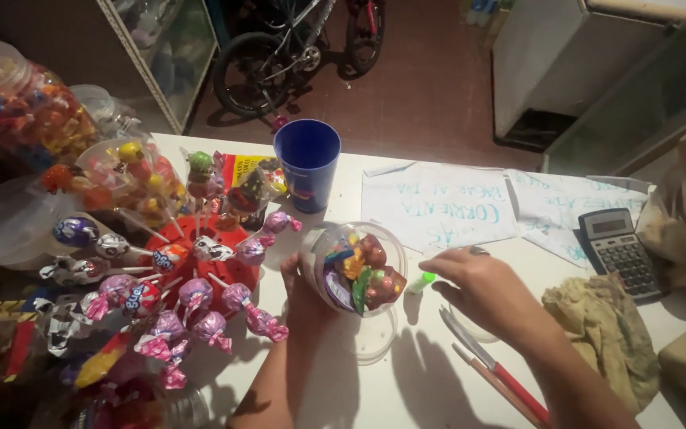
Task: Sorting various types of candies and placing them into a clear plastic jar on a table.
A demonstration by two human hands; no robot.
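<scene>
Candy jar (356,268), clear and open-mouthed, tilts toward the camera near the middle of the white tabletop (406,389), about half full of wrapped sweets. Left hand (302,287) grips its side from the left, fingers wrapped around the plastic. Right hand (479,287) hovers just right of the jar, palm down, fingers loosely curled over a small white tube with a green cap (421,282); whether they hold anything cannot be told. A clear lid (375,343) lies flat on the tabletop under the jar's lower edge, so the jar stands uncapped, and the filling looks partway done, with room left inside.

Left of the jar, a red lollipop stand (200,262) bristles with wrapped lollipops, and more sweet jars (21,103) crowd the far left edge. A blue cup (308,163) stands upright behind. Handwritten paper sheets (438,206) lie beyond the right hand, a calculator (619,253) and a crumpled cloth (605,334) further right. Pencils (494,373) rest below the right wrist. A bicycle (295,48) is parked on the floor behind.
</scene>
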